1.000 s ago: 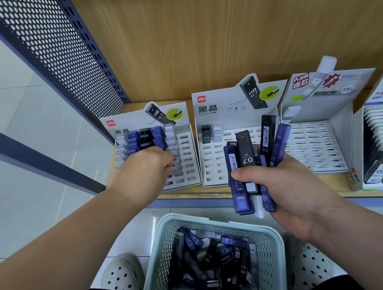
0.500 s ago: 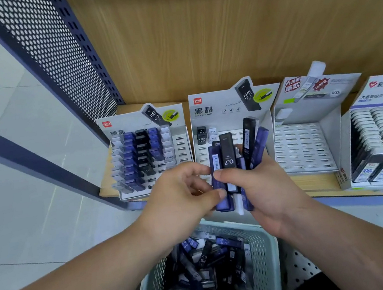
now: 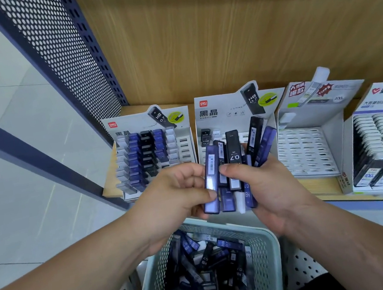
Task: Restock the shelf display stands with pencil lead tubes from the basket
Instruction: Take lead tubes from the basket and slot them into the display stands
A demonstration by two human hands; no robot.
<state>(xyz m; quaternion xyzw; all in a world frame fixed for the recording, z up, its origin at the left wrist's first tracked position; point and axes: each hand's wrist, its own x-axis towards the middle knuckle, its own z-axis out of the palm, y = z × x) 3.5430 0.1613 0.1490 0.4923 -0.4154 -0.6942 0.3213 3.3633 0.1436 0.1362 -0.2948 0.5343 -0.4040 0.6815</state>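
Glossy plastic tubes [image 3: 211, 176], perforated plastic basket [image 3: 266, 253], wood-grain back panel [image 3: 242, 25].

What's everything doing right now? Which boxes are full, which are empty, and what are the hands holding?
Left hand, pinches one blue tube.
Right hand, grips a bundle of tubes, fanned upright.
Basket, holds many loose tubes.
Left stand, mostly filled.
Middle stand, nearly empty where visible, a couple of tubes at its back-left.
Third stand, slots almost all empty.
Right stand, full.
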